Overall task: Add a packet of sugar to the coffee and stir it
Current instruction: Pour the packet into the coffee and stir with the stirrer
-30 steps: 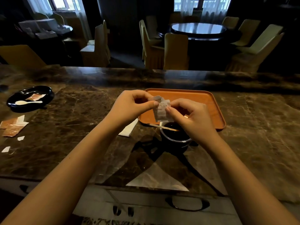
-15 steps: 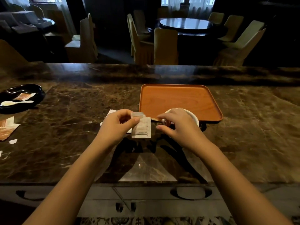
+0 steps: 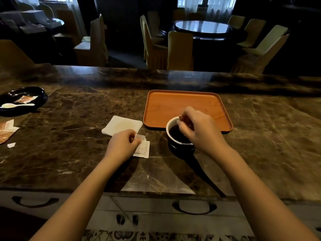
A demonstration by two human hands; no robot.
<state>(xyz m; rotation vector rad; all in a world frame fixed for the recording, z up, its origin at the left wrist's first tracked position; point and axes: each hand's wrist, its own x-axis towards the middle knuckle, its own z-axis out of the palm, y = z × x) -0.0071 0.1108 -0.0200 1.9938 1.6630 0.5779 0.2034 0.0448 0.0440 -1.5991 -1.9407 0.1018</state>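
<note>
- Centrally, the coffee cup (image 3: 175, 134) is standing on the marble counter (image 3: 78, 153), touching the near edge of the orange tray (image 3: 173, 105).
- Right hand (image 3: 199, 131) is hovering over the cup, fingers pinched together — what they grip cannot be told.
- Left hand (image 3: 121, 145) is pinching the sugar packet (image 3: 143, 149) against the counter; its print is too blurred to read.
- White napkin (image 3: 121, 125) is lying just beyond the left hand.

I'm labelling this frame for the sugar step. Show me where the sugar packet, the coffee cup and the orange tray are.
sugar packet (image 3: 143, 150), head view, on its flat printed face below the left hand's fingers.
coffee cup (image 3: 169, 125), head view, on its white left rim.
orange tray (image 3: 173, 105), head view, on its bare floor, left part.
</note>
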